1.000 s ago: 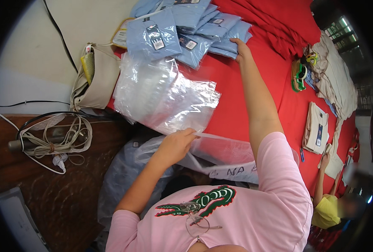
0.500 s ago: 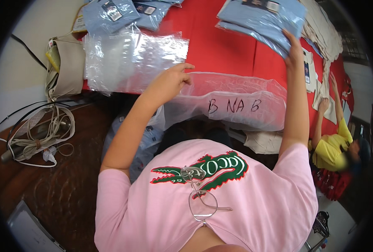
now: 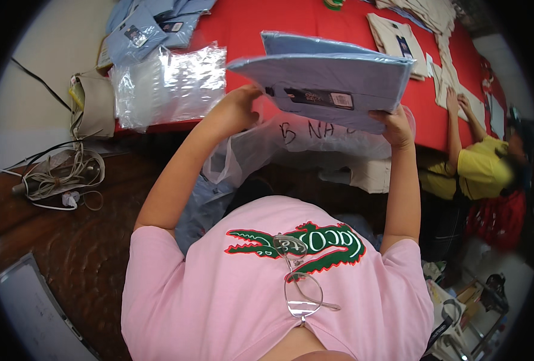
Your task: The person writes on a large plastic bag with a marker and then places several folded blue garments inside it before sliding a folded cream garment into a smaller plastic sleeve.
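Note:
My right hand [image 3: 396, 125] grips the near right edge of a bundle of folded light-blue garments in clear wrapping [image 3: 351, 84], thumb on top. The bundle is raised and tilted above the red table, and a dark label shows on its near face. Below it, a large translucent plastic bag [image 3: 315, 129] with black handwriting hangs at the table's near edge. My left hand [image 3: 240, 109] is at the bag's left end, close to the bundle's left corner, its fingers curled. Whatever those fingers hold, if anything, is hidden.
Clear plastic sleeves [image 3: 167, 84] lie on the red table [image 3: 237, 30] at the left. Behind them are more wrapped blue garments [image 3: 140, 36]. Beige garments [image 3: 399, 45] lie at the right, where a person in yellow [image 3: 483, 165] works. Coiled cables [image 3: 65, 171] hang at the left.
My right hand has brought the blue bundle nearer and down, from the far right of the table to above the translucent bag. My left hand's fingers have curled in near the bag's edge.

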`<state>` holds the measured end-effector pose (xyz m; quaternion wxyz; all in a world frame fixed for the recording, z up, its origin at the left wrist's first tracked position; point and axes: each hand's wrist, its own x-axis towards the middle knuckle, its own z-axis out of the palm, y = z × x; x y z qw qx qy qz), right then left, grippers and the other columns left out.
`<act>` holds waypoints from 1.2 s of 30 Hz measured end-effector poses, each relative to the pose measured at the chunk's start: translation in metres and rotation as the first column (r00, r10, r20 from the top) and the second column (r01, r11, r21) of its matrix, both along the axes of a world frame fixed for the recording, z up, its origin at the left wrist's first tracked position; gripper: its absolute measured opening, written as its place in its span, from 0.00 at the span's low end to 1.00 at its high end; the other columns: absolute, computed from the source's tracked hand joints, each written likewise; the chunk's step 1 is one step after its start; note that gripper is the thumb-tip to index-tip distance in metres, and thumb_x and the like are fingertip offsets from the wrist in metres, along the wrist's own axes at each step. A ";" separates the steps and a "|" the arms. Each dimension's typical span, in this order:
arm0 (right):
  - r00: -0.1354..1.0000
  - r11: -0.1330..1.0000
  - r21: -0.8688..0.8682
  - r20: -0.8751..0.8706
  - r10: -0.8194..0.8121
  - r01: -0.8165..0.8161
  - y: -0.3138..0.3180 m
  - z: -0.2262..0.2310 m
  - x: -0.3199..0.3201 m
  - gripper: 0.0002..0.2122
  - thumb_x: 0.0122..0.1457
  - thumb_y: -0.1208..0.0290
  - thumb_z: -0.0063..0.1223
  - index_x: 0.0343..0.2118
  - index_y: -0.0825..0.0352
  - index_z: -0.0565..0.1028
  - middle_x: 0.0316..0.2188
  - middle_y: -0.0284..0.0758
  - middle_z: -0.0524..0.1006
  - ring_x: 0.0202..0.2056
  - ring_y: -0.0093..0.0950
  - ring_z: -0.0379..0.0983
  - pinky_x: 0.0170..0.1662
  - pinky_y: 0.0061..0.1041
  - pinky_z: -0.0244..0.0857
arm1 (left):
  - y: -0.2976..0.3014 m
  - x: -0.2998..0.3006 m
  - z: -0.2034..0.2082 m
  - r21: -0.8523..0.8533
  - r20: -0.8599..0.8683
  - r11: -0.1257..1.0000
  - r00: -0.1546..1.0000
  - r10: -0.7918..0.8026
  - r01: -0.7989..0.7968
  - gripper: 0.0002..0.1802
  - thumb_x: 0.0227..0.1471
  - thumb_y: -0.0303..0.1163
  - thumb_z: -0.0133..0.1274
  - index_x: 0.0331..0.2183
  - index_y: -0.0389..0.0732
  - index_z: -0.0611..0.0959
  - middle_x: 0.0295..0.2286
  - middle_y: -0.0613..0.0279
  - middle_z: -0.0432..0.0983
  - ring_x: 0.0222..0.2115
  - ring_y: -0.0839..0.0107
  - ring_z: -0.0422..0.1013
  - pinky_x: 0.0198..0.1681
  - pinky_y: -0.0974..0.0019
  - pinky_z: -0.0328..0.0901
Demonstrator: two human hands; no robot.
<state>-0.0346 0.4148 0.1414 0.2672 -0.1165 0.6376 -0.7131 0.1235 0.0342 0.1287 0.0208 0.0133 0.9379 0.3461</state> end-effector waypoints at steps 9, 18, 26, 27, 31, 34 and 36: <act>0.979 0.891 0.408 0.065 0.192 -0.202 0.148 -0.046 0.091 0.29 0.46 0.81 0.62 0.57 0.68 0.74 0.45 0.28 0.79 0.45 0.21 0.74 0.54 0.23 0.65 | 0.049 0.013 0.050 0.031 -0.126 0.999 0.992 0.028 -0.024 0.43 0.43 0.17 0.51 0.64 0.40 0.69 0.56 0.49 0.72 0.55 0.49 0.71 0.57 0.59 0.66; 0.989 0.678 0.728 -0.145 0.012 0.099 0.135 -0.142 0.180 0.22 0.48 0.70 0.66 0.46 0.69 0.73 0.38 0.51 0.80 0.40 0.41 0.79 0.44 0.37 0.70 | 0.144 0.074 0.089 0.118 -0.063 0.983 0.989 -0.134 0.141 0.41 0.46 0.14 0.48 0.64 0.40 0.70 0.57 0.59 0.71 0.35 0.73 0.69 0.41 0.73 0.66; 0.963 0.899 0.357 -0.011 -0.269 0.255 0.022 -0.252 0.163 0.28 0.52 0.65 0.68 0.52 0.74 0.69 0.44 0.54 0.79 0.44 0.51 0.77 0.49 0.36 0.71 | 0.159 0.086 0.089 0.143 0.028 0.988 0.997 -0.069 0.065 0.39 0.48 0.13 0.51 0.64 0.37 0.69 0.61 0.57 0.69 0.56 0.65 0.70 0.56 0.69 0.65; 0.967 0.893 0.391 0.031 -0.253 0.221 0.020 -0.266 0.159 0.29 0.53 0.66 0.68 0.53 0.75 0.69 0.46 0.55 0.79 0.46 0.51 0.77 0.50 0.36 0.71 | 0.157 0.086 0.089 0.149 0.011 0.987 0.998 -0.057 0.055 0.40 0.47 0.12 0.51 0.63 0.37 0.69 0.61 0.57 0.69 0.58 0.65 0.69 0.58 0.68 0.63; 0.971 0.552 0.833 0.092 -0.221 0.047 0.066 -0.341 0.139 0.30 0.56 0.71 0.63 0.60 0.74 0.66 0.47 0.55 0.77 0.50 0.44 0.76 0.55 0.39 0.70 | 0.153 0.074 0.093 0.130 -0.078 0.990 0.996 -0.044 0.054 0.38 0.47 0.12 0.49 0.63 0.37 0.71 0.60 0.57 0.70 0.53 0.68 0.72 0.50 0.71 0.66; 0.936 0.284 0.935 -0.278 0.215 0.213 0.127 -0.348 0.151 0.27 0.60 0.65 0.57 0.61 0.71 0.70 0.55 0.54 0.76 0.56 0.50 0.74 0.58 0.42 0.69 | 0.147 0.075 0.089 0.098 -0.094 0.995 0.995 -0.016 0.026 0.38 0.47 0.12 0.48 0.62 0.36 0.71 0.60 0.57 0.70 0.48 0.70 0.75 0.43 0.73 0.69; 0.725 0.224 0.898 -0.439 0.531 0.379 0.166 -0.335 0.174 0.26 0.61 0.63 0.56 0.60 0.69 0.72 0.55 0.51 0.77 0.56 0.48 0.75 0.58 0.41 0.68 | 0.145 0.070 0.083 0.149 -0.046 0.989 0.999 -0.018 0.025 0.38 0.47 0.12 0.49 0.62 0.35 0.71 0.60 0.55 0.70 0.47 0.70 0.75 0.43 0.73 0.69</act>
